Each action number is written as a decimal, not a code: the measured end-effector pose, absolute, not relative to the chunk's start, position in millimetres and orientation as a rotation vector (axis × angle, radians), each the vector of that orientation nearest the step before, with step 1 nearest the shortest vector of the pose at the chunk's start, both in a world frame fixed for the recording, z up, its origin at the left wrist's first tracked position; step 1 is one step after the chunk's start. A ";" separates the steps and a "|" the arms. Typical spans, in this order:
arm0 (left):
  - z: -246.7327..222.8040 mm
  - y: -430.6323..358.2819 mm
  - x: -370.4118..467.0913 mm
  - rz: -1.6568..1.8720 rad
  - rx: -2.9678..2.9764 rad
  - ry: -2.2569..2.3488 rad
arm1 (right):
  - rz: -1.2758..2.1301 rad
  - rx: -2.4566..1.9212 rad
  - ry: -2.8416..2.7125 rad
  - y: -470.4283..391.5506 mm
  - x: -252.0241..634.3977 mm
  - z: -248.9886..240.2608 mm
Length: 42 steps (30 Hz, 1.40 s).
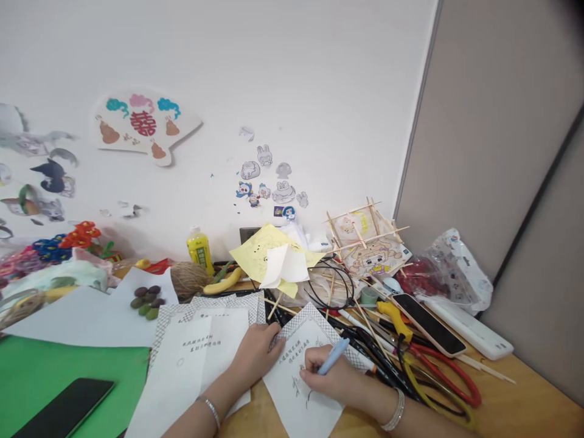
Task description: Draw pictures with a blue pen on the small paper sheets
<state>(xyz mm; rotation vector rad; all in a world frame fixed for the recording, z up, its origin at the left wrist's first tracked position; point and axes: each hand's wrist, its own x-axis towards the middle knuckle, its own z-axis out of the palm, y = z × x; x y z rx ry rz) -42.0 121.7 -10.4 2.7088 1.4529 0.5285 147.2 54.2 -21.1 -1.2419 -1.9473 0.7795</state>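
A light blue pen (334,356) is held in my right hand (331,376), its fingers closed round it over a white sheet (292,398) with a patterned border, handwriting and thin drawn stems. My left hand (259,353) lies palm down at that sheet's left edge, and its fingers look loosely bent; whether anything is under them is hidden. Left of it, beneath my forearm, are more written sheets (182,377) with a patterned border behind them.
A black phone (68,407) lies on a green sheet (27,365). Behind the papers are a yellow bottle (199,250), twine (189,280) and folded yellow paper (250,252). Scissors (469,383), cables, sticks, a second phone (429,324) and a white power bank (474,331) crowd the right.
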 end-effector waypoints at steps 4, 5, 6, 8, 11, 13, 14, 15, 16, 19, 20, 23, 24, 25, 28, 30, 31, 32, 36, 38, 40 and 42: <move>-12.7 123.0 -41.4 0.522 2.723 1.440 | 0.668 -1.204 -2.045 52.8 149.3 -23.1; -12.7 122.8 -41.0 0.518 2.730 1.438 | 0.653 -1.196 -2.071 52.4 149.6 -23.2; -12.3 122.4 -40.7 0.512 2.737 1.436 | 0.642 -1.191 -2.093 52.0 149.8 -23.0; -11.0 121.0 -40.1 0.496 2.752 1.437 | 0.623 -1.192 -2.128 51.3 150.1 -22.0; -9.1 118.5 -39.9 0.477 2.771 1.424 | 0.590 -1.199 -2.156 50.5 150.8 -20.1; -8.7 117.4 -40.0 0.474 2.782 1.412 | 0.591 -1.191 -2.167 50.4 151.5 -19.5; -8.7 117.2 -40.0 0.479 2.785 1.409 | 0.591 -1.187 -2.169 50.6 151.9 -19.5; -8.8 117.1 -39.9 0.484 2.786 1.407 | 0.589 -1.185 -2.169 50.8 152.3 -19.7; -9.0 117.3 -39.8 0.489 2.786 1.408 | 0.586 -1.185 -2.167 51.0 152.6 -19.9; -9.1 118.1 -39.4 0.486 2.780 1.408 | 0.594 -1.179 -2.163 51.5 153.3 -20.4; -9.0 118.3 -39.3 0.483 2.781 1.402 | 0.608 -1.177 -2.163 51.5 153.4 -20.4; -8.6 118.4 -39.2 0.479 2.789 1.384 | 0.651 -1.180 -2.153 51.1 153.5 -20.0; -8.5 118.3 -39.2 0.476 2.793 1.381 | 0.658 -1.181 -2.148 50.9 153.5 -19.8; -8.5 118.2 -39.2 0.471 2.796 1.380 | 0.660 -1.184 -2.145 50.6 153.5 -19.7; -8.7 118.3 -38.8 0.462 2.803 1.378 | 0.656 -1.201 -2.143 49.8 153.7 -19.3; -9.0 118.6 -38.6 0.466 2.801 1.377 | 0.658 -1.209 -2.148 49.5 153.7 -18.8; -9.2 118.8 -38.6 0.468 2.800 1.375 | 0.660 -1.211 -2.148 49.4 153.7 -18.5; -9.3 118.9 -38.6 0.469 2.799 1.374 | 0.662 -1.212 -2.150 49.3 153.5 -18.3; -9.4 118.7 -39.2 0.461 2.809 1.380 | 0.645 -1.197 -2.157 49.2 152.9 -17.7; -9.1 118.2 -39.3 0.452 2.816 1.390 | 0.649 -1.178 -2.150 49.1 152.9 -18.0; -8.5 117.5 -39.1 0.443 2.821 1.400 | 0.677 -1.169 -2.139 49.2 153.1 -18.7; -7.8 116.8 -38.8 0.441 2.826 1.406 | 0.697 -1.174 -2.124 49.6 153.3 -19.7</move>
